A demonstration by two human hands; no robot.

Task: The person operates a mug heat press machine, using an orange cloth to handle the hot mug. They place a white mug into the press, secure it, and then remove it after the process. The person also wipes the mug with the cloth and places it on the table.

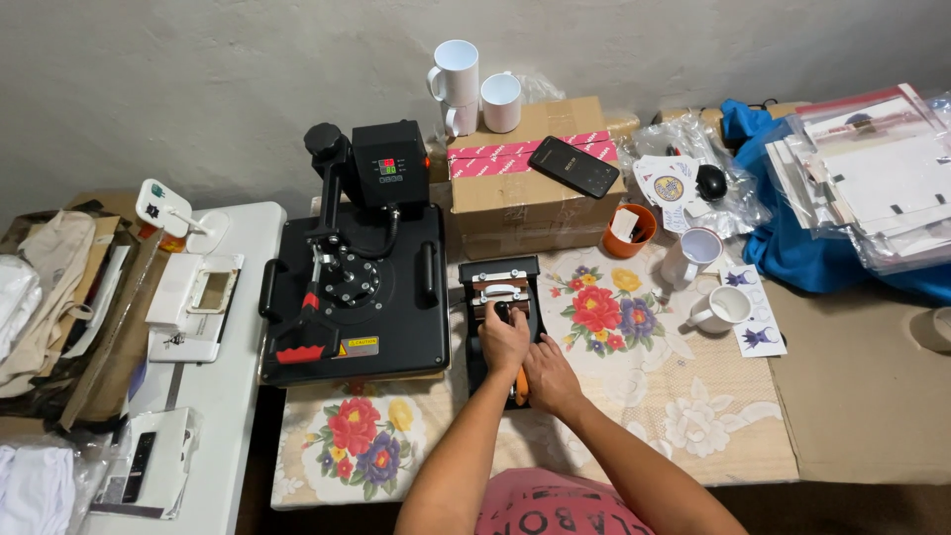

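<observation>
A small black mug-press attachment (pixel 500 287) lies on the flowered tablecloth (pixel 634 376) in front of me. My left hand (pixel 503 339) rests on top of it, fingers curled over its black knob. My right hand (pixel 551 378) sits just beside it at the near end, wrapped around an orange-handled part (pixel 521 384) of the press. To the left stands a large black flat heat press (pixel 357 297) with a control box (pixel 389 163) on top.
Two white mugs (pixel 708 277) and a sticker sheet (pixel 758 322) lie right of the press, an orange cup (pixel 630 230) behind. A cardboard box (pixel 530 188) carries a phone (pixel 574 165) and more mugs (pixel 475 87). Blue cloth (pixel 792 238), bagged papers (pixel 877 178) at right; clutter on the white table (pixel 218 396) at left.
</observation>
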